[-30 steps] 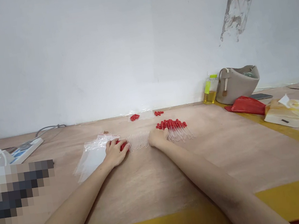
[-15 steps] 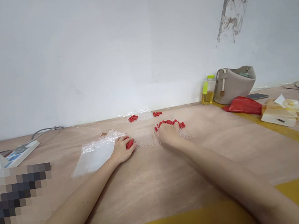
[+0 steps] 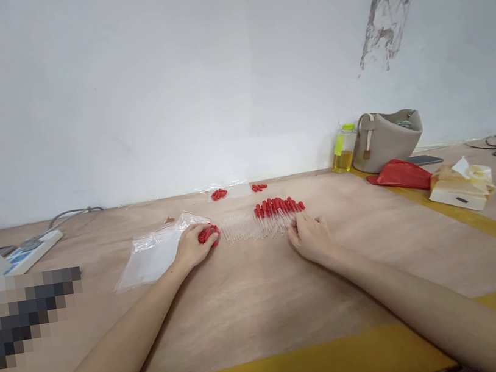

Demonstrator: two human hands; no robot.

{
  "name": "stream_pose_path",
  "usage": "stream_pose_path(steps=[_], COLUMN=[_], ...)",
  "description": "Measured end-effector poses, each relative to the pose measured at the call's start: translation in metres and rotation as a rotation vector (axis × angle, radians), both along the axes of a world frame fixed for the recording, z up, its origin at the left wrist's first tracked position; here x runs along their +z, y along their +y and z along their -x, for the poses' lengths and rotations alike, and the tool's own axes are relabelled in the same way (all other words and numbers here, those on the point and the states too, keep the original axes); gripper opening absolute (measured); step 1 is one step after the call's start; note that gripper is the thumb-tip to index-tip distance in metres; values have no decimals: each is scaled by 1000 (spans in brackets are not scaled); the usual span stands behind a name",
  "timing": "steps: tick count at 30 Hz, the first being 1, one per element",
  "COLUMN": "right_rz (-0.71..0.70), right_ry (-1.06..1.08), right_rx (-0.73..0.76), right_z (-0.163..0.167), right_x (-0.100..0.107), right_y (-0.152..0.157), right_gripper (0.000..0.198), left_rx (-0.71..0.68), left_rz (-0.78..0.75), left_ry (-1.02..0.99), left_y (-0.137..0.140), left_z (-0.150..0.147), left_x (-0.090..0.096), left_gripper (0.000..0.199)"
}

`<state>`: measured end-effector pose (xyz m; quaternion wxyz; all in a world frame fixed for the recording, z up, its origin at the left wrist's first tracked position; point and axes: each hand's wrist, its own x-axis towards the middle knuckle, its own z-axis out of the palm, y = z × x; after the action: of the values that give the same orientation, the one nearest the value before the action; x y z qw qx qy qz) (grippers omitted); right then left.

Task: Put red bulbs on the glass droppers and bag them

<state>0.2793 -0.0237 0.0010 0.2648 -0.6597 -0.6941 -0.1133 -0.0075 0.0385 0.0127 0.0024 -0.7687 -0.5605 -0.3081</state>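
A band of yellow tape crosses the near edge of a brown table, and two bare forearms reach over it.

The right hand rests with its fingers curled close together beside the lower ends of a row of red-capped tubes; whether it pinches one cannot be told. The left hand is cupped, fingers and thumb bent around a small heap of loose red caps; whether any one is pinched is hidden. Between the hands lies a row of thin clear tubes without red ends, side by side, next to the red-capped row.

Half a second ago the right hand covered part of the red-capped row; now it has shifted right and nearer, leaving most of the red ends in sight. For the work in hand, this probably means a tube has just been placed there or is being let go, while uncapped ones remain.

Left of the left hand lie flat clear plastic bags. Farther back, two small groups of red pieces, a left group and a right group, lie near the pale wall.
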Motion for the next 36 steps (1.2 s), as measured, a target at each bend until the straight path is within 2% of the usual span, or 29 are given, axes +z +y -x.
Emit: stream_pose_path(steps=[7,10,14,19,24,27,29,31,33,36], right_rz=[2,1,9,2,-27,-54,-73,-91,-108,-134], right_ry=[45,43,37,38,78,105,128,154,185,227], right_rx=[34,33,35,54,117,202,263,311,347,383], right_z=[-1,-2,-1,-1,-2,-1,-1,-1,-1,-2], right_x=[-4,-5,-7,-8,-6,-9,-11,-14,-16,-16], right_y=[-2,-2,-2,-1,-3,-3,-1,1,2,4], right_gripper=[15,14,14,16,14,12,11,10,9,7], left_rx=[-60,-33,59,56,31,-28,-121,-242,-349,-407], left_rz=[0,-21,-21,-16,-100,-148,-177,-181,-128,-22], left_ry=[-11,38,103,107,74,88,151,247,333,404], left_y=[2,6,19,38,29,11,0,-6,-6,1], left_z=[2,2,-1,-2,-3,-4,-4,-3,-3,-2], left_x=[-7,-6,-1,4,7,11,15,19,22,25], left_gripper=[55,60,52,42,40,33,31,37,48,52])
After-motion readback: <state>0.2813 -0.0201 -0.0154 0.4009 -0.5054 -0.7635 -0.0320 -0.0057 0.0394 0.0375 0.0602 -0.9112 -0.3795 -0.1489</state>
